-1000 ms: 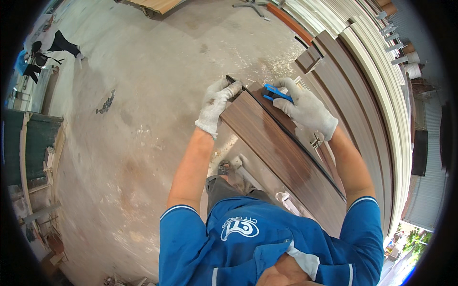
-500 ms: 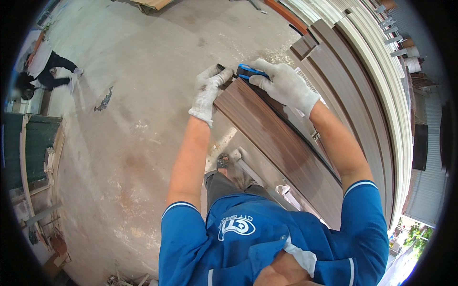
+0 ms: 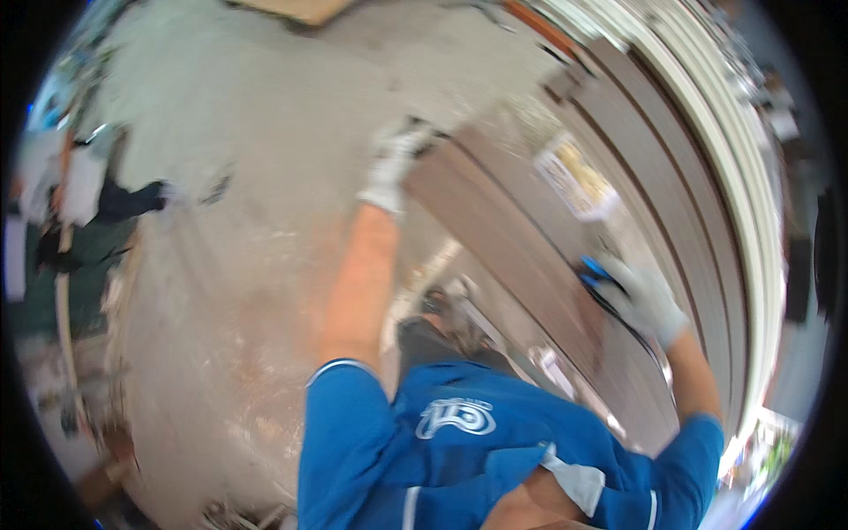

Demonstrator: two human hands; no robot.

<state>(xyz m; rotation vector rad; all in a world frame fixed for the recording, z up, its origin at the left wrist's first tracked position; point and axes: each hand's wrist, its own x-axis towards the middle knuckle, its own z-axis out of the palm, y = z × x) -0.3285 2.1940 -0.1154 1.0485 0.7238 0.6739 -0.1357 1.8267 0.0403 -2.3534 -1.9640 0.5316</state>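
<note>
A long dark brown board (image 3: 495, 234) runs diagonally from upper middle to lower right. My left hand (image 3: 395, 163), in a white glove, grips its far end at the left corner. My right hand (image 3: 638, 299), also gloved, rests on the board's right edge much nearer to me and is closed on a small blue tool (image 3: 594, 268). The picture is blurred by motion, so the tool's shape is unclear. A pale label (image 3: 572, 177) shows on a neighbouring board between my two hands.
More brown boards (image 3: 658, 177) and pale long strips (image 3: 738, 150) are stacked to the right. Grey, dusty concrete floor (image 3: 247, 177) spreads to the left. A person in dark clothes (image 3: 115, 199) is at the far left edge. A wooden panel (image 3: 300, 9) lies at the top.
My right hand with the blue tool has slid from the board's far end down along the board toward me. My left hand has stayed at the far end. The view has swung and blurred.
</note>
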